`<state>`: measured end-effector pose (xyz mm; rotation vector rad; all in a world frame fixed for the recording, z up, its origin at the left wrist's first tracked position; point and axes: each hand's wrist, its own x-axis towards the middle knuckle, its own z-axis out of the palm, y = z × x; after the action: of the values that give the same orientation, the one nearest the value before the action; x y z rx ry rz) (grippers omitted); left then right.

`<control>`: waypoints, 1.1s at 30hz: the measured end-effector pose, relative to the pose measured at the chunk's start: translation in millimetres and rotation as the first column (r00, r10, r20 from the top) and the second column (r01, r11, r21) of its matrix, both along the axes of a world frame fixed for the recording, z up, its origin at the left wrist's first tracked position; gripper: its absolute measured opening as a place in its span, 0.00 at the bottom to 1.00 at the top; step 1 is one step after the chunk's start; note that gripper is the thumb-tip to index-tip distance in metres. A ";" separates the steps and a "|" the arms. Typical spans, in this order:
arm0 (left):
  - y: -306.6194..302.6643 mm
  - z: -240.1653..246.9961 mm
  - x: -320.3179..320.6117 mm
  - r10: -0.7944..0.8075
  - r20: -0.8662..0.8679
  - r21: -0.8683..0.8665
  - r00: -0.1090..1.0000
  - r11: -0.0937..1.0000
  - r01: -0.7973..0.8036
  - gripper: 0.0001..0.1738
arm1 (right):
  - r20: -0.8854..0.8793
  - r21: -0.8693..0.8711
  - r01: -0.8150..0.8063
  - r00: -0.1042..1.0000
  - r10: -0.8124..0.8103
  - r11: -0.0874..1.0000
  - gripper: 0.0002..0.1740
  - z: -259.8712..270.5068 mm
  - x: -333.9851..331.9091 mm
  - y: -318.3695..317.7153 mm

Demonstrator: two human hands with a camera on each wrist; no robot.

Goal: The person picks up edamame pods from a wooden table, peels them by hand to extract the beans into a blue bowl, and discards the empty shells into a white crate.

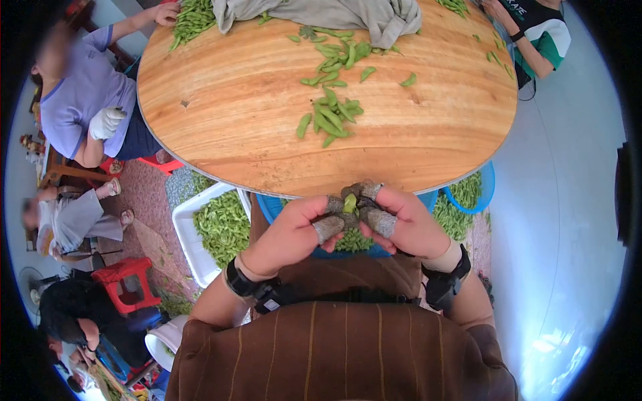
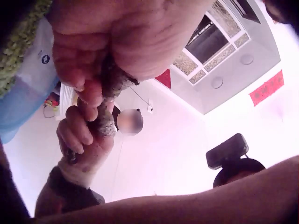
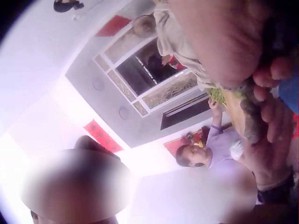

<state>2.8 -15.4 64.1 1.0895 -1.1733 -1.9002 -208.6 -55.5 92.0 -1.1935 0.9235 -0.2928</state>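
Both my hands meet just in front of the near edge of the wooden table. Between their fingertips is a green edamame pod (image 1: pixel 350 203). The left hand (image 1: pixel 297 224) pinches it from the left, its thumb and finger wrapped in grey, dirt-darkened tape. From the other side the right hand (image 1: pixel 409 224), taped in the same way, pinches it too. In the left wrist view, the taped thumb of the left hand (image 2: pixel 140 42) points toward the right hand (image 2: pixel 86 140). The pod is hidden behind fingers in both wrist views.
Loose edamame pods (image 1: pixel 331 117) lie on the round wooden table (image 1: pixel 221 127), with a grey cloth (image 1: pixel 391 20) at its far side. A white foam box (image 1: pixel 189 230) and a blue tub (image 1: pixel 271 208) stand below. People sit around, one with a white glove (image 1: pixel 105 123).
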 end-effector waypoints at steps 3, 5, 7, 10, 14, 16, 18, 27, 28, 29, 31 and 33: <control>1.6 -3.5 -2.4 0.041 -0.145 0.117 0.989 0.993 -0.024 0.05 | 0.077 0.127 -0.001 0.997 -0.009 0.992 0.18 -0.1 -0.8 3.1; 2.1 -4.8 -11.1 0.077 -0.127 0.102 0.989 0.993 -0.064 0.05 | -0.087 -0.487 -0.059 0.996 0.020 0.872 0.16 -1.6 2.2 8.0; 2.8 -7.6 -14.7 0.112 -0.110 0.087 0.988 0.991 -0.103 0.06 | -0.063 -0.539 -0.050 0.998 0.019 0.841 0.15 -6.1 2.9 10.5; 2.9 -10.2 -15.0 0.071 -0.030 -0.046 0.997 0.996 -0.072 0.07 | -0.032 -0.593 -0.047 0.999 0.035 0.804 0.15 -14.1 -1.2 9.8; 9.6 -5.9 -10.6 0.010 -0.046 0.098 0.999 0.995 -0.005 0.09 | -0.035 -0.489 -0.076 0.997 0.067 0.869 0.15 -3.7 -7.4 16.4; 10.6 -7.2 -9.1 -0.029 -0.113 0.149 0.993 0.988 0.046 0.10 | -0.031 -0.385 -0.072 0.997 0.065 0.920 0.16 -2.5 -10.5 18.2; 11.5 -11.5 -8.5 -0.081 -0.153 0.142 0.985 0.984 0.103 0.11 | -0.027 -0.280 -0.073 0.997 0.068 0.957 0.18 -3.5 -11.8 19.1; 4.8 -44.0 -21.0 -0.043 0.075 -0.052 0.996 0.998 0.047 0.18 | -0.352 -0.803 -0.303 0.936 0.001 0.513 0.13 -41.5 -13.6 25.5; 4.8 -47.7 -22.3 -0.043 0.074 -0.051 0.996 0.998 0.047 0.18 | -0.352 -0.812 -0.299 0.936 -0.011 0.502 0.14 -46.7 -13.8 26.1; 4.3 -51.7 -23.6 -0.034 0.076 -0.018 0.996 0.999 0.036 0.17 | -0.351 -0.820 -0.296 0.936 -0.023 0.489 0.16 -50.9 -14.2 26.0; 3.4 -56.3 -25.9 -0.025 0.077 0.015 0.997 1.000 0.024 0.17 | -0.388 -0.811 -0.324 0.921 -0.034 0.487 0.16 -55.7 -15.1 27.7; 2.5 -58.7 -27.6 -0.053 0.192 0.020 0.980 0.999 0.050 0.17 | -0.425 -0.801 -0.354 0.904 -0.043 0.483 0.17 -58.2 -14.8 29.0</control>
<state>-24.8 -12.8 5.4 1.2862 -1.3060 -1.8777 -223.4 -26.5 33.8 -2.3722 1.0178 -0.3949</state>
